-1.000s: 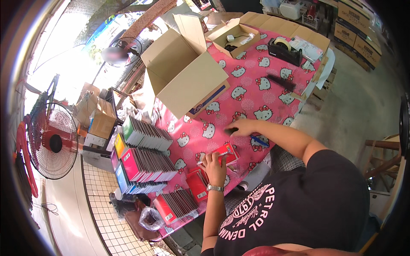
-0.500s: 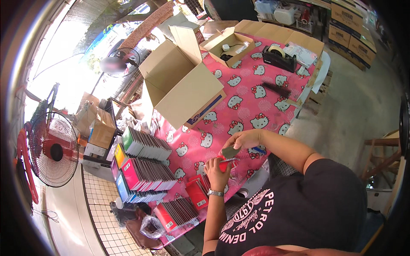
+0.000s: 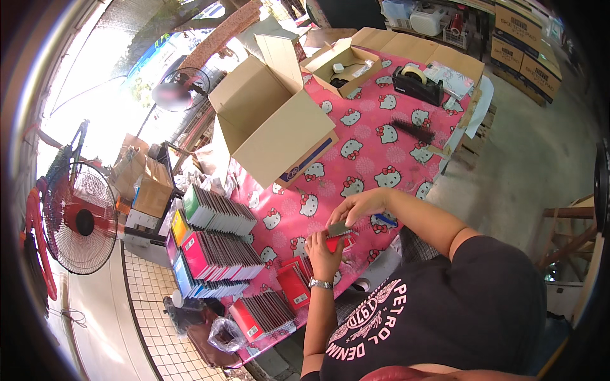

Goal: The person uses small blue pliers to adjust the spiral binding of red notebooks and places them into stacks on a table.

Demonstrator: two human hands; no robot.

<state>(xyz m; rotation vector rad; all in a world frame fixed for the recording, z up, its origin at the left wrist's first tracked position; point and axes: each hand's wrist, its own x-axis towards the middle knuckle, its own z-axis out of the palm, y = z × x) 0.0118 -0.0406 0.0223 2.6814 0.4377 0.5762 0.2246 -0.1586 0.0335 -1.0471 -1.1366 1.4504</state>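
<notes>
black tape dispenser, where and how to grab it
Probably across the long sides of the black tape dispenser, from above and the near side: its body is long and narrow, the tape roll sits exposed on top, and a packet lies beyond.

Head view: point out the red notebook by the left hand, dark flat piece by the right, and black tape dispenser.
Red notebook [image 3: 333, 244], head view, on its visible red surface.
Dark flat piece [image 3: 338, 229], head view, near its middle.
Black tape dispenser [image 3: 417, 90], head view, on its body.
</notes>
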